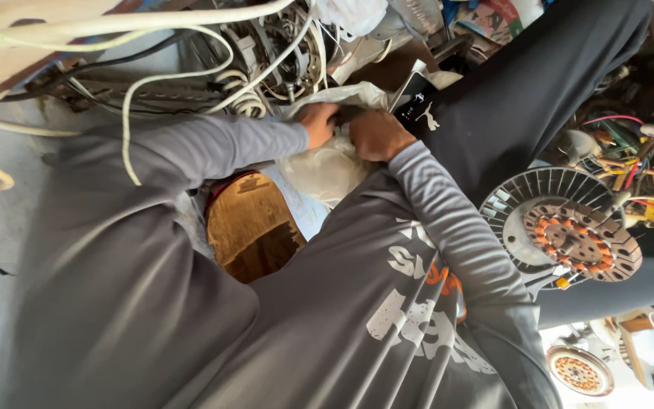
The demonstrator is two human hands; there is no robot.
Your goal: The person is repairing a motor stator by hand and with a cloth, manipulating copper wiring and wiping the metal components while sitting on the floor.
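Both my hands meet at the mouth of a crumpled white plastic bag (325,168) that lies in front of my grey-sleeved body. My left hand (318,123) pinches the bag's upper edge with curled fingers. Just right of it, my right hand (376,135) is closed on the bag's folds, knuckles up. What is inside the bag is hidden. My black-trousered leg (539,83) runs past the bag to the upper right.
A round fan motor with orange-tipped windings (569,227) lies at the right, and a smaller one (578,371) sits lower right. Coloured wires (630,151) pile beside them. White cables (191,76) and motor parts (281,45) crowd the top. A brown wooden block (251,223) sits below the bag.
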